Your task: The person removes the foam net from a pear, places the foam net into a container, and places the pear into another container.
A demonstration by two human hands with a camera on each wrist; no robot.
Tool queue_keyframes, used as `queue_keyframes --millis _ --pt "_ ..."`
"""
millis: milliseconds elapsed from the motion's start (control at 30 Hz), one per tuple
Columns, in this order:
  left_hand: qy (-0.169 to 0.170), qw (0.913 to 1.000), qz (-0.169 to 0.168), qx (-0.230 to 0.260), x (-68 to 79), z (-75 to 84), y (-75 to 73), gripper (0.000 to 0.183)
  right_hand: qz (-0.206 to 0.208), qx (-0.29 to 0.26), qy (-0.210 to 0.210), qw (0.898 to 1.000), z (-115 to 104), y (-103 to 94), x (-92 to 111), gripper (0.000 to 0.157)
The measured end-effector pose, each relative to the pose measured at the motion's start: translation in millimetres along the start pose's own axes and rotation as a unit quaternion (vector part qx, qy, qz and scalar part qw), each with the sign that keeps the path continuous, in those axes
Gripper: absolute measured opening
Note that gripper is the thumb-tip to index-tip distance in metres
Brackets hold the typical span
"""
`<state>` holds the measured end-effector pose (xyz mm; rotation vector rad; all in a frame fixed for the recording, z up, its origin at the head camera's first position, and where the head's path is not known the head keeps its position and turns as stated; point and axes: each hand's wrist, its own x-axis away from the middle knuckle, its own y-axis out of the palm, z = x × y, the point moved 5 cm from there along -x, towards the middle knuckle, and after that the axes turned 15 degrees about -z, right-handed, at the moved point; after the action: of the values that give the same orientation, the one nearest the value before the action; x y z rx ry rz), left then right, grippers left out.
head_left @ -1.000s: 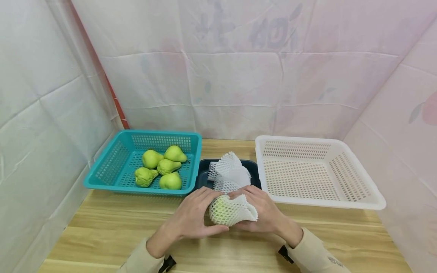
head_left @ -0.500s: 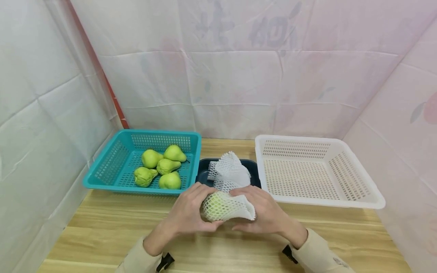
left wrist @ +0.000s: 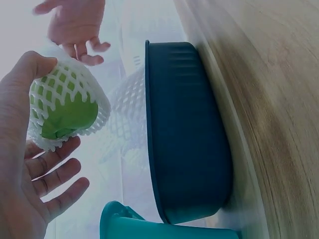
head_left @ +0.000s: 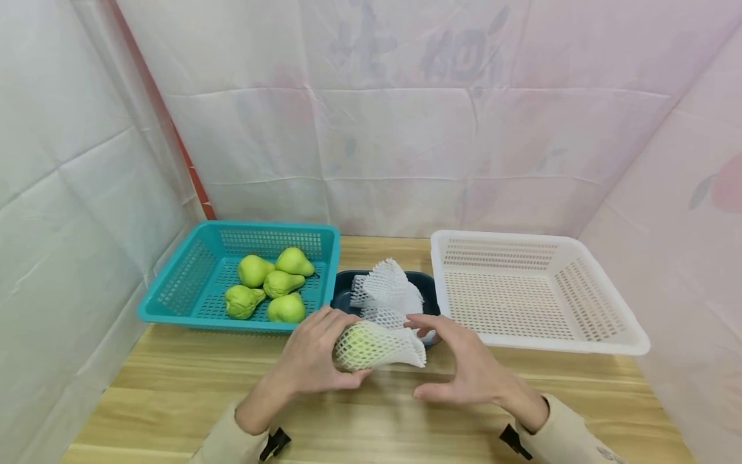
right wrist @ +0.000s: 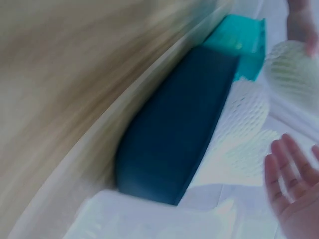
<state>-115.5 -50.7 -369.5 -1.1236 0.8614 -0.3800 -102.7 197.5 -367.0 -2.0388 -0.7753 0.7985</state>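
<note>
A green pear [left wrist: 70, 117] sits inside a white foam net sleeve [head_left: 394, 348], whose loose end points right in the head view. My left hand [head_left: 313, 354] holds the sleeved pear between thumb and fingers, above the table in front of the dark tray. The pear's bare round end shows in the left wrist view. My right hand [head_left: 464, 361] is apart from the sleeve, to its right, with thumb and fingers spread and nothing between them. In the right wrist view, the right hand [right wrist: 296, 184] has its fingers extended.
A dark blue tray [head_left: 429, 290] holding several foam net sleeves [head_left: 391, 290] stands behind the hands. At left, a teal basket [head_left: 174, 316] contains several green pears [head_left: 286, 308]. A white basket [head_left: 614, 309] stands at right. Fabric walls [head_left: 394, 135] enclose the wooden table [head_left: 191, 380].
My right hand has let go of the sleeve's loose end and moved right, its fingers spreading. The left hand has shifted slightly left with the sleeved pear.
</note>
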Motion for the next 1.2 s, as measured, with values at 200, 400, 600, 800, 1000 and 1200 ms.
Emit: queue_keyframes --millis 200,400,600,800,1000,1200 --pt "0.003 0.9988 0.003 -0.049 -1.1 2.2 -1.2 0.077 -0.020 -0.105 0.073 0.992 -5 -5.7 -1 0.071" --pt "0.010 0.9974 0.007 -0.071 -1.1 4.0 -1.5 0.075 -0.049 -0.132 0.127 0.982 -12 -13.5 -9 0.059" --pt "0.030 0.9949 0.030 -0.092 -0.8 7.8 -2.0 0.078 -0.088 -0.162 0.174 0.967 -10 -15.5 -22 0.061" --pt "0.039 0.9920 0.037 -0.114 -0.2 11.7 -1.8 0.079 -0.123 -0.184 0.196 0.955 -5 -12.5 -32 0.062" --pt "0.035 0.9905 0.024 -0.131 -0.2 13.6 0.3 0.079 -0.131 -0.174 0.200 0.955 -2 -8.1 -39 0.062" --pt "0.047 0.9884 0.034 -0.140 0.3 16.2 1.8 0.081 -0.134 -0.175 0.200 0.955 1 -0.7 -45 0.065"
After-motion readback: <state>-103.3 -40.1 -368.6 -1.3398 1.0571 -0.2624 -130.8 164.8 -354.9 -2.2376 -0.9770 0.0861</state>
